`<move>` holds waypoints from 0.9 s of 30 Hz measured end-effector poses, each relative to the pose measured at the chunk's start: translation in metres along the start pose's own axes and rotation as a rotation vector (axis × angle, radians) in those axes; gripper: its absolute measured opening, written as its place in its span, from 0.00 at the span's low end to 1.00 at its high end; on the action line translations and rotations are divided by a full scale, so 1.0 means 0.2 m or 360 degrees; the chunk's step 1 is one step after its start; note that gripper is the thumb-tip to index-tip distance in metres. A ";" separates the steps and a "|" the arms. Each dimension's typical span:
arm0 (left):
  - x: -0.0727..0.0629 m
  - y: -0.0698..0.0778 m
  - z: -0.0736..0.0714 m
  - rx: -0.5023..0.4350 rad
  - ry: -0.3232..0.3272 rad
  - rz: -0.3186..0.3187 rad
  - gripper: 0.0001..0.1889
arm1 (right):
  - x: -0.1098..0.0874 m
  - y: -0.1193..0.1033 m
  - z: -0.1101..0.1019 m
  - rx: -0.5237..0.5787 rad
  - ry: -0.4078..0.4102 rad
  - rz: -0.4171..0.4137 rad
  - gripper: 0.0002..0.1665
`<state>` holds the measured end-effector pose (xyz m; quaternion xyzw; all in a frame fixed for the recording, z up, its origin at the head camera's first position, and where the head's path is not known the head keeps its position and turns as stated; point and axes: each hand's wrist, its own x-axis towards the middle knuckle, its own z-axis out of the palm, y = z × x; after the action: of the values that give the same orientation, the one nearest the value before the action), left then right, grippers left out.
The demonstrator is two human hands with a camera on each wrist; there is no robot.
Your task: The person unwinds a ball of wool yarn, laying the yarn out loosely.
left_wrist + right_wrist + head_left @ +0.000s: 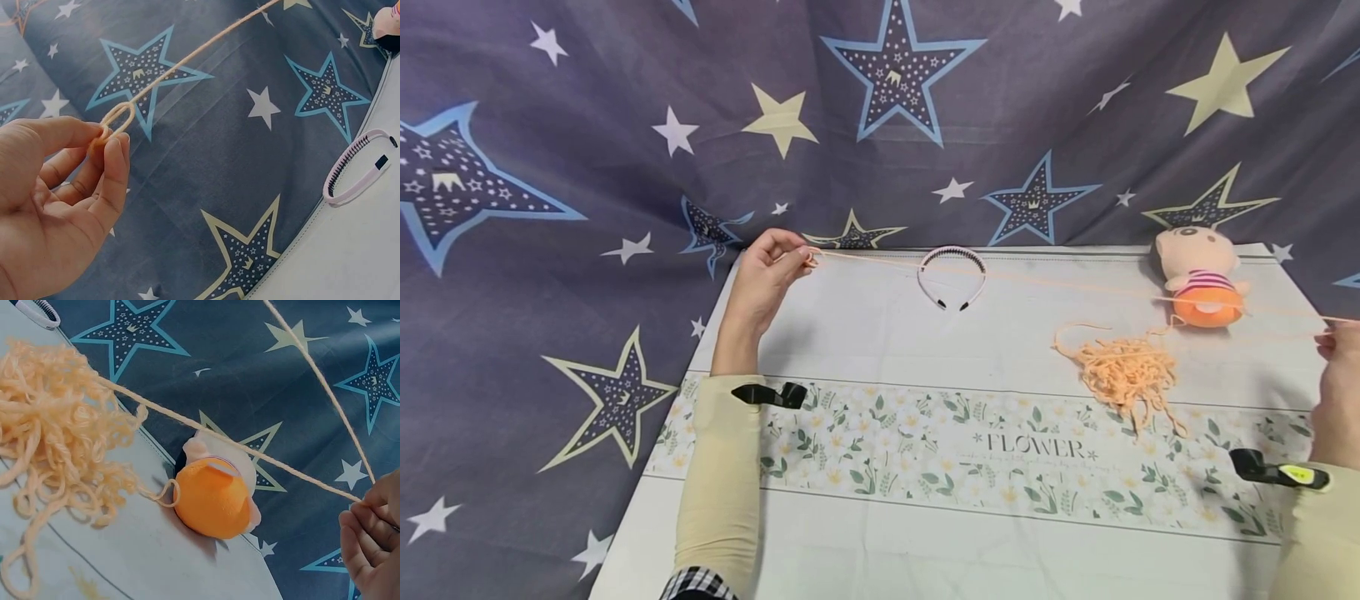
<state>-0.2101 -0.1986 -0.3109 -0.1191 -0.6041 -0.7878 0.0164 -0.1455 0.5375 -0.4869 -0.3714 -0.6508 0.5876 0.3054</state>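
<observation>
Peach yarn [880, 259] stretches taut above the table between both hands. My left hand [765, 271] pinches a small loop of it [119, 119] between thumb and fingertips at the table's back left. At the far right my right hand [1341, 375], partly cut off by the head view's edge, pinches the same strand between thumb and fingers. In the right wrist view, one length of yarn runs from that pinch [369, 509] up out of view, another toward the loose pile of peach yarn [56, 419]. That tangled pile [1127, 375] lies on the table, right of centre.
A pink headband [952, 250] with dark teeth lies near the table's back edge. A plush doll [1202, 275] with an orange bottom rests at the back right. The white tablecloth [1000, 542] has a floral band. Behind hangs a dark star-patterned cloth [625, 167].
</observation>
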 end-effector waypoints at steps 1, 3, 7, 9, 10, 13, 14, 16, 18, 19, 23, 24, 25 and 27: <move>0.00 0.00 0.00 0.0005 0.0004 0.0005 0.06 | 0.01 0.01 -0.01 0.0007 -0.0012 -0.0020 0.09; 0.00 0.00 0.00 -0.0004 0.0005 0.0015 0.06 | -0.05 -0.03 0.00 0.0038 -0.0031 -0.0016 0.07; 0.00 0.00 0.00 -0.0022 0.0006 0.0026 0.06 | -0.35 -0.25 0.03 0.0016 -0.0061 0.0009 0.07; 0.00 0.01 0.01 -0.0031 0.0004 0.0024 0.06 | -0.49 -0.36 0.05 -0.0063 -0.0069 0.0021 0.08; 0.00 0.01 0.01 -0.0033 0.0004 0.0023 0.06 | -0.55 -0.40 0.07 -0.0075 -0.0081 0.0026 0.09; 0.00 0.01 0.01 -0.0037 0.0005 0.0021 0.06 | -0.63 -0.46 0.09 -0.0124 -0.0152 0.0053 0.11; 0.00 0.01 0.01 -0.0037 0.0005 0.0021 0.06 | -0.64 -0.46 0.09 -0.0152 -0.0188 0.0051 0.12; 0.00 0.01 0.02 -0.0040 0.0003 0.0024 0.06 | -0.65 -0.45 0.10 -0.0282 -0.0274 0.0044 0.12; 0.00 0.02 0.02 -0.0040 -0.0004 0.0026 0.06 | -0.64 -0.44 0.11 -0.0406 -0.0393 0.0002 0.11; 0.00 0.02 0.02 -0.0034 -0.0003 0.0027 0.06 | -0.65 -0.43 0.11 -0.0501 -0.0461 -0.0034 0.11; 0.00 0.02 0.03 -0.0023 -0.0013 0.0028 0.07 | -0.66 -0.40 0.11 -0.0665 -0.0721 -0.0178 0.08; 0.00 0.02 0.03 -0.0021 -0.0015 0.0029 0.07 | -0.66 -0.40 0.11 -0.0699 -0.0762 -0.0199 0.08; 0.00 0.02 0.03 -0.0023 -0.0017 0.0031 0.07 | -0.67 -0.40 0.12 -0.0717 -0.0802 -0.0218 0.08; 0.00 0.03 0.03 -0.0024 -0.0023 0.0032 0.07 | -0.68 -0.41 0.12 -0.0732 -0.0842 -0.0243 0.07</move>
<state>-0.2075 -0.1935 -0.3046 -0.1311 -0.5969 -0.7913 0.0190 -0.1026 0.4080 -0.4038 -0.2157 -0.8484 0.4770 0.0779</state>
